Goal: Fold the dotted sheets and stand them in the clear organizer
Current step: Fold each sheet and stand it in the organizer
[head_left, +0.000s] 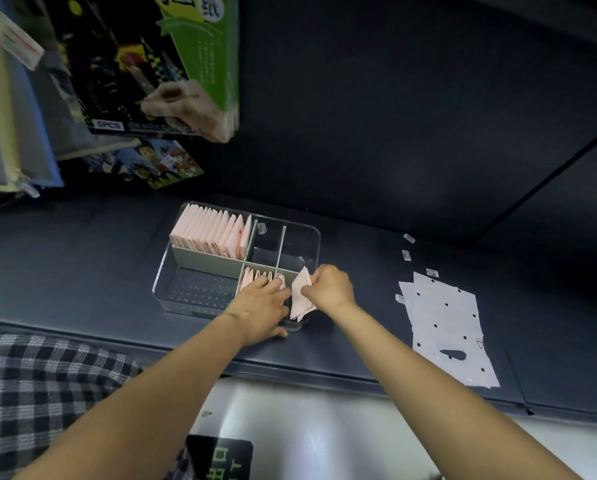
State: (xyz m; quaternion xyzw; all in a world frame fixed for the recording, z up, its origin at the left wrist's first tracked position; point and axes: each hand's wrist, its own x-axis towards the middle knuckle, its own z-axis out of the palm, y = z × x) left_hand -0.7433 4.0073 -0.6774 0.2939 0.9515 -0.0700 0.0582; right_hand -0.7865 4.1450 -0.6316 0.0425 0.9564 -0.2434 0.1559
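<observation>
Slotting step: right hand (330,284) pinching folded sheet (301,296) over organizer (172,258), left hand (260,303) fingers flat parting stood sheets (260,276); next, lower upright into gap.

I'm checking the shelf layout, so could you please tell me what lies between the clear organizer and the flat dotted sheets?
In the head view, only bare dark shelf separates the clear plastic organizer from the flat white dotted sheets.

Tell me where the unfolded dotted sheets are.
Head view, right side: the unfolded dotted sheets lie stacked flat on the dark shelf, right of the clear organizer and the right hand.
</observation>
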